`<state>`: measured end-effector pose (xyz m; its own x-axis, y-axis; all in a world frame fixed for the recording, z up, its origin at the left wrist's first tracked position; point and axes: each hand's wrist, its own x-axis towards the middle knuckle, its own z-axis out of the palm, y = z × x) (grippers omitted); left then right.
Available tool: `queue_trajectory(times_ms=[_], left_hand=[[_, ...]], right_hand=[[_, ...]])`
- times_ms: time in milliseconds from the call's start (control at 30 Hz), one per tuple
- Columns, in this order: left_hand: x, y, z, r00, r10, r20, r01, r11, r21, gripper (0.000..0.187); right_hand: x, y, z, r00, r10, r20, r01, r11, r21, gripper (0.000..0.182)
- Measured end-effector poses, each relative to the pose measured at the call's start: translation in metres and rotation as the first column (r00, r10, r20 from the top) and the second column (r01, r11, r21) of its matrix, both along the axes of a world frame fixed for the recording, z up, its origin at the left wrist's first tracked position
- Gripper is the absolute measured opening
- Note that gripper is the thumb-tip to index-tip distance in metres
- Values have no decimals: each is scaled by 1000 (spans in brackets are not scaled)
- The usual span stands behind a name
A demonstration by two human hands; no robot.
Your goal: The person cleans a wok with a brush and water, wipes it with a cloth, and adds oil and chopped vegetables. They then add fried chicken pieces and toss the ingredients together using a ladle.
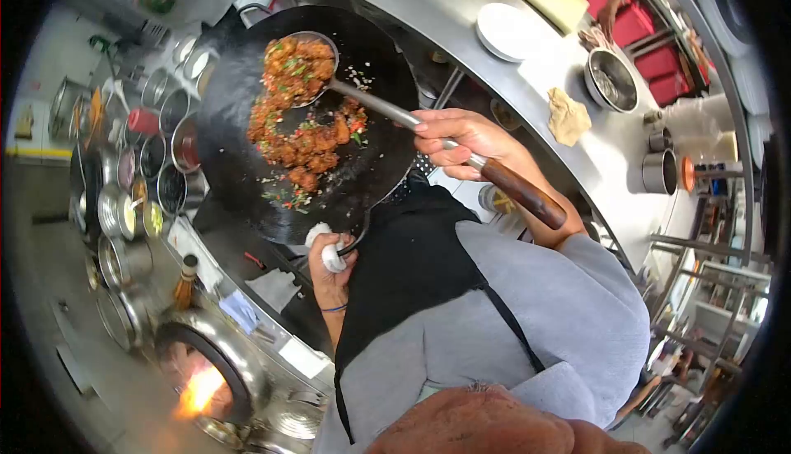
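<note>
A dark wok (387, 67) lies tilted before me, with browned fried pieces (297, 145) mixed with red and green bits in it. My right hand (474, 142) is closed around the metal shaft of a ladle (375, 104), whose wooden handle end points back along my forearm. Fried pieces fill the ladle's round bowl, which hangs over the far part of the wok. Near the apron, my left hand (331, 277) grips the wok's handle (362, 227) through a folded white cloth (325, 244).
Flames (200, 388) burn in a stove ring at lower left. Several metal pots of ingredients, one a red-brown sauce pot (186, 141), stand left of the wok. On the steel counter to the right are white plates (507, 32), a tan cloth (568, 116) and a metal bowl (611, 79). Another person's hand (607, 21) shows beyond.
</note>
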<state>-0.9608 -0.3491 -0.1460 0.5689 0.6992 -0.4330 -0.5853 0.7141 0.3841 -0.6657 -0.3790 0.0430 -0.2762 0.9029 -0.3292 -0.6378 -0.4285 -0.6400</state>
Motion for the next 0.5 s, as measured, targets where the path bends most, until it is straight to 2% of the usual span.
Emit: queue_trajectory(times_ms=[100, 167, 267, 300, 367, 467, 500], left_hand=[[-21, 13, 11, 997, -83, -10, 83, 996, 37, 7], [-30, 35, 10, 987, -161, 10, 160, 987, 29, 9], [-38, 62, -13, 973, -230, 7, 230, 973, 15, 10], [-42, 69, -19, 969, -248, -7, 248, 969, 2, 10], [-48, 86, -19, 953, -301, -33, 302, 953, 12, 10], [-52, 94, -14, 949, -291, -121, 292, 956, -6, 10], [-51, 95, -13, 948, -280, -155, 281, 960, -15, 11]], right_hand=[[-24, -27, 31, 987, -132, 90, 129, 991, 35, 7], [-38, -38, 39, 964, -254, 78, 252, 967, 36, 8], [-60, -59, 38, 895, -432, 113, 419, 899, 124, 7], [-70, -64, 43, 853, -503, 135, 493, 864, 107, 6], [-66, -65, 38, 752, -615, 237, 601, 787, 138, 7], [-47, -56, 34, 575, -622, 532, 606, 760, 233, 19], [-35, -51, 30, 530, -616, 582, 620, 751, 229, 26]])
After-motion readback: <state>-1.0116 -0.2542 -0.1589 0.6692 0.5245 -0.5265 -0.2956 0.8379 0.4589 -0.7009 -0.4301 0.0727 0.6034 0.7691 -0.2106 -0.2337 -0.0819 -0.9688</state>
